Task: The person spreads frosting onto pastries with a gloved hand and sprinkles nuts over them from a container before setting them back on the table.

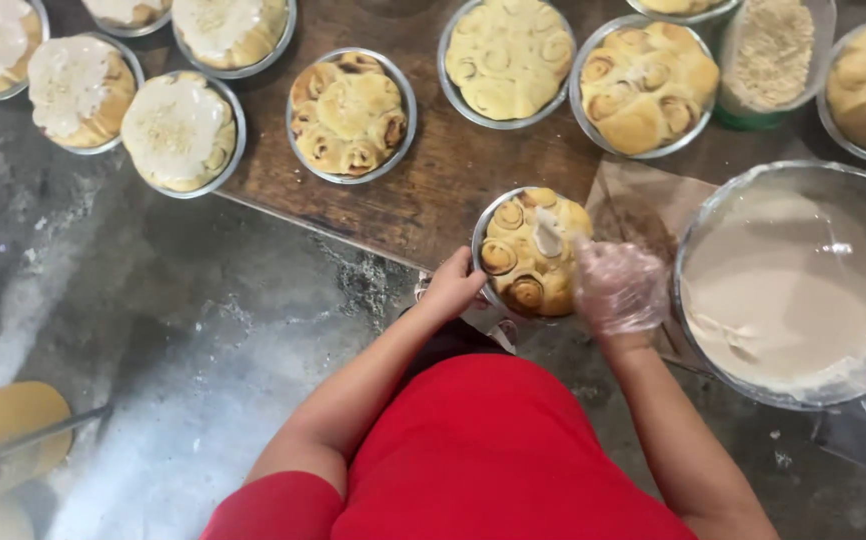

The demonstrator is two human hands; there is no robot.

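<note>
A round metal pan of golden baked rolls (528, 255) sits at the near edge of the wooden board (453, 170). My left hand (453, 285) grips the pan's left rim. My right hand (618, 285), in a thin clear plastic glove, is over the pan's right side, and a dab of pale icing (549, 238) lies on the rolls. To the right stands a large metal bowl of beige icing (793, 285).
Several more pans line the board: plain rolls (351, 115) (508, 58) (645, 85) and iced ones (181, 130) (78, 90) at the left. A container of crumbs (773, 55) stands at the back right. Below is rough grey concrete floor (183, 330).
</note>
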